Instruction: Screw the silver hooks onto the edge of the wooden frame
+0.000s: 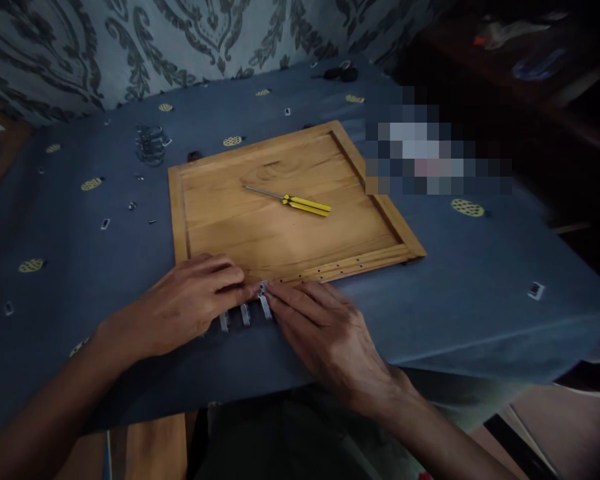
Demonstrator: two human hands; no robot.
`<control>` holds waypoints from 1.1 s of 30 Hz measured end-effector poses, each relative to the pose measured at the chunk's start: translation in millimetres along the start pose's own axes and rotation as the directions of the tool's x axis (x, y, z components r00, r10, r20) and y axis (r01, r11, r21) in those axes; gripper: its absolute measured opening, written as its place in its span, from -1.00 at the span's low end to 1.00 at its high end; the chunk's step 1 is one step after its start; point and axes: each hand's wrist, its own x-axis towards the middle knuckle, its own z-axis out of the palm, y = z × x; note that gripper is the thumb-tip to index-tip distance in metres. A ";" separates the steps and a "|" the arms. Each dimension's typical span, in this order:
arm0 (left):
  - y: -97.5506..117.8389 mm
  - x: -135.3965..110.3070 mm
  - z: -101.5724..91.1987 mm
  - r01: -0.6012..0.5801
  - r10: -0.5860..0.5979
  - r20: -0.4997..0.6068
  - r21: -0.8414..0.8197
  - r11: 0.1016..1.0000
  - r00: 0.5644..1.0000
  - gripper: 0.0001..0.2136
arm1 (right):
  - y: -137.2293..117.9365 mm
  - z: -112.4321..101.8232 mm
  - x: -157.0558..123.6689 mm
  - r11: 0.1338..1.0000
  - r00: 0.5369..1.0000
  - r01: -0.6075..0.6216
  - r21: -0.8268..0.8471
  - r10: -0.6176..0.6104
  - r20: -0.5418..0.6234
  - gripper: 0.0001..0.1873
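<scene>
A framed wooden board (215, 213) lies on the cloth-covered table, a row of small dark holes along its near rail. At that rail, a small metal hook (265, 307) sits between the fingertips of both hands, its tail hanging over the edge. My left hand (195, 300) pinches it from the left, with thumb and index finger closed. From the other side my right hand (330, 327) presses its fingertips against the same hook. Two more metal hooks, one of them this hook (245, 315), hang left of it. A yellow-handled screwdriver (306, 205) rests on the board.
Beyond the board's left corner lies a pile of metal hooks (150, 145). Small screws (133, 207) are scattered on the blue patterned tablecloth (70, 227). A dark object (343, 71) lies at the back. Pixelation hides an area right of the board.
</scene>
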 end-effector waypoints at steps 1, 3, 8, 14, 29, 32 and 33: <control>0.0 0.0 -0.5 0.002 -0.002 0.007 0.000 1.000 1.000 -0.67 | 0.2 -0.5 -0.2 1.000 1.000 -0.004 0.015 0.004 0.003 -0.76; -0.1 -0.3 -1.2 0.008 -0.008 0.024 0.000 1.000 1.000 -0.66 | 0.6 -1.6 -1.4 0.997 0.999 -0.034 0.070 0.035 -0.014 -0.76; 0.4 -1.8 -1.4 0.016 -0.016 0.013 -0.002 1.000 1.000 -0.63 | 1.3 -3.5 -6.5 0.970 0.981 -0.150 0.192 0.170 -0.091 -0.73; 2.5 -2.5 0.1 0.024 -0.024 -0.010 0.020 1.000 1.000 -0.60 | -1.2 -3.4 -2.7 0.977 0.982 -0.160 0.140 0.172 -0.076 -0.73; 1.6 -4.2 -0.9 0.005 -0.005 0.004 0.058 0.998 1.000 -0.63 | -0.7 -4.0 -0.9 1.000 0.999 -0.011 -0.005 0.011 0.034 -0.68; 2.6 -4.2 -0.2 0.014 -0.014 -0.006 0.059 0.998 1.000 -0.63 | -1.4 -4.0 -1.1 1.000 0.999 -0.005 -0.006 0.005 0.043 -0.68; 2.7 -4.3 0.0 0.017 -0.017 -0.012 0.054 0.998 1.000 -0.63 | -1.4 -3.8 -1.5 1.000 0.999 -0.006 -0.001 0.006 0.045 -0.68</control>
